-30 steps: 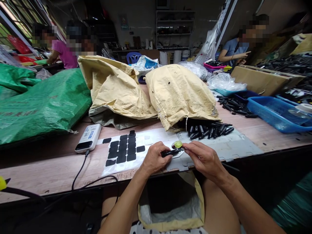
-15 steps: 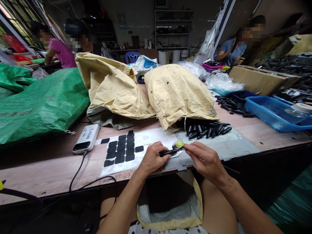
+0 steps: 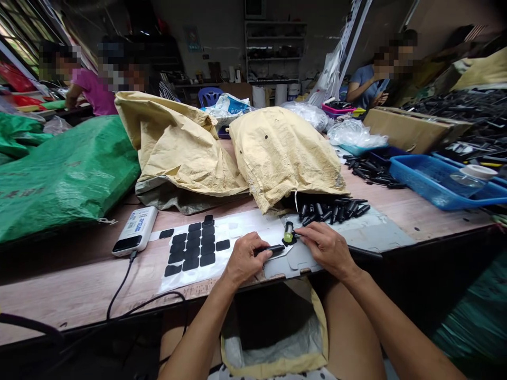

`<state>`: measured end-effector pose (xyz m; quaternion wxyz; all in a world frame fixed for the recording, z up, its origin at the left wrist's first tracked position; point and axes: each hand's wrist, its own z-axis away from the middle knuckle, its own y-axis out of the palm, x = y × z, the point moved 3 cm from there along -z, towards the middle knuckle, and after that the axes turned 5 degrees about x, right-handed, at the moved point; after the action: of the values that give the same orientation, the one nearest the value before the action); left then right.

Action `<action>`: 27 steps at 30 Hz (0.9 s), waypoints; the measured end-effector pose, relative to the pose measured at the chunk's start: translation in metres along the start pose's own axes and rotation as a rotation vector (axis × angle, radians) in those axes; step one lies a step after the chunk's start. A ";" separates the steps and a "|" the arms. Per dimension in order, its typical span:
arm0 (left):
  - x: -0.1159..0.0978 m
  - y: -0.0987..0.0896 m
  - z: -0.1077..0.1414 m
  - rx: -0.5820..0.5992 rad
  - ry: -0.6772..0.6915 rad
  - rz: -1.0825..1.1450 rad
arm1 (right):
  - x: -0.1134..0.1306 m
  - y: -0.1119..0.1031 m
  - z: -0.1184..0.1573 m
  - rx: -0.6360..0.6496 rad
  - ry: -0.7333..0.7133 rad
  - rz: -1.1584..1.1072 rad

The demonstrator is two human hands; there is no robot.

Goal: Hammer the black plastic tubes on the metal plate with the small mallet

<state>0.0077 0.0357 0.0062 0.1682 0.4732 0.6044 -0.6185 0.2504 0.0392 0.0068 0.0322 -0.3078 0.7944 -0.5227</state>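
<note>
Slim black plastic tube (image 3: pixel 276 248), glossy; pinkish wood-grain table (image 3: pixel 79 282), smooth; bulging beige sack (image 3: pixel 287 153), matt, rough; green plastic sack (image 3: pixel 75 169), glossy.

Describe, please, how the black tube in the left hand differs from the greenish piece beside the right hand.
The black tube is dark; the greenish piece is brighter. In the picture, the black tube runs sideways, while the greenish piece runs up and down. Both look small.

Daylight enters through a barred window (image 3: pixel 18 31) at ten o'clock, while the far wall (image 3: pixel 222 34) at twelve sits in deep shade, fronted by open shelving (image 3: pixel 275 37). At eleven, a poster (image 3: pixel 192 38) hangs beyond a blue plastic chair (image 3: pixel 209 96); at one, a white perforated post (image 3: pixel 351 34) slants; a wood-grain tabletop (image 3: pixel 71 298) stretches from eight to four
</note>
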 end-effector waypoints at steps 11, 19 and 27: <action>-0.001 0.000 0.000 0.016 0.006 -0.016 | -0.002 0.009 0.000 -0.018 0.034 0.014; -0.022 0.000 0.012 0.058 0.016 -0.099 | 0.001 0.008 -0.001 -0.012 0.046 0.035; -0.025 0.053 0.095 0.452 -0.137 -0.104 | 0.000 0.009 0.000 -0.008 0.039 0.062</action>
<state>0.0250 -0.0709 -0.0219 0.0663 0.4242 0.4613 -0.7765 0.2463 0.0422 -0.0009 0.0315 -0.2728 0.8061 -0.5242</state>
